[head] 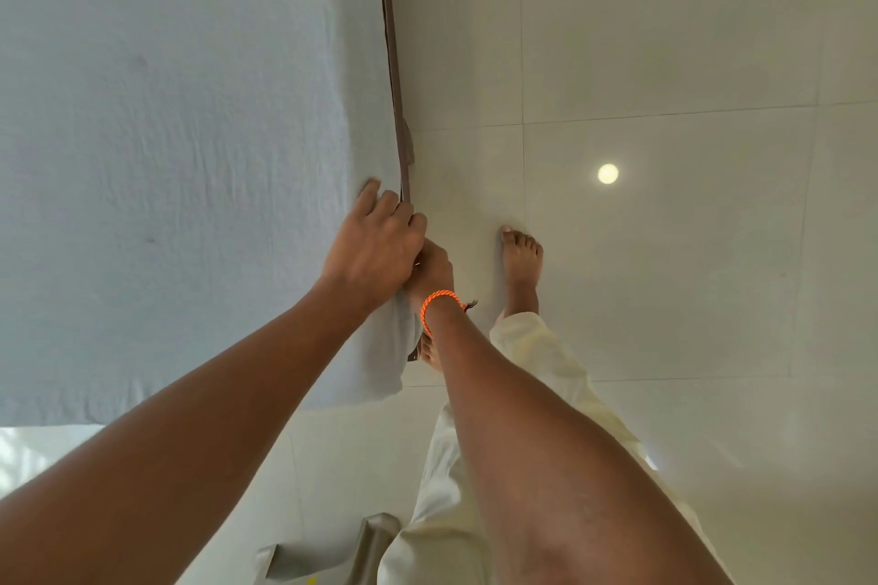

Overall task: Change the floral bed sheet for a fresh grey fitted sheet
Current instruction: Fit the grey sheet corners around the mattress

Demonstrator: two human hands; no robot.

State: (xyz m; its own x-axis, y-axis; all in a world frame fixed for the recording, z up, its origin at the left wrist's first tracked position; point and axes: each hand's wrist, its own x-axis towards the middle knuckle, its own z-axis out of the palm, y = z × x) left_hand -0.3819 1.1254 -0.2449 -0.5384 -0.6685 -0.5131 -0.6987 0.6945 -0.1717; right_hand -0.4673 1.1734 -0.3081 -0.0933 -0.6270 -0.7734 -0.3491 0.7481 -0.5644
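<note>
The right hand (434,268) sits mostly behind the left hand (375,247), so its fingers are out of sight and its grip cannot be told. The left fingertips curl over the sheet (166,133) edge and vanish beside the brown trim (392,62). The sheet runs off the top and left edges. One foot (430,352) is nearly all covered by the right forearm. A grey object (366,546) at the bottom edge is cut off and unidentifiable

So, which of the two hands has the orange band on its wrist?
The right hand, the one lower at the bed edge, partly hidden behind the left hand. The orange band circles its wrist; the left wrist is bare.
</note>
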